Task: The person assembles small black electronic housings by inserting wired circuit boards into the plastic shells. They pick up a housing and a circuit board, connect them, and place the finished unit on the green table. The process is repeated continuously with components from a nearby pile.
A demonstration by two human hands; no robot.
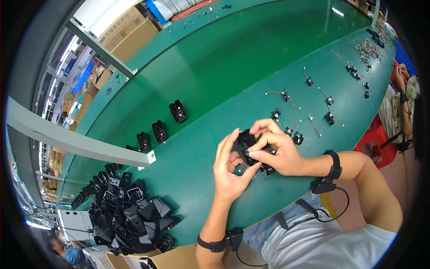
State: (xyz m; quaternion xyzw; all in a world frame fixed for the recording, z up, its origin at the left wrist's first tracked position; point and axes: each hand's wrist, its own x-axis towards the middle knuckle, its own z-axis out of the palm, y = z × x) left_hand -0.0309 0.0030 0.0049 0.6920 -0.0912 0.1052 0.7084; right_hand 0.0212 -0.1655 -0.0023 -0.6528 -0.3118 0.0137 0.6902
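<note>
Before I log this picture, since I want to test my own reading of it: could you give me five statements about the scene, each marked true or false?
1. The left hand and right hand are both at one black housing. True.
2. That housing lies untouched. False: the left hand holds it.
3. A heap of black housings lies to the left of the hands. True.
4. Small wired parts lie on the green table, right of the hands. True.
5. The left wrist is bare. False: it wears a black strap.
</note>
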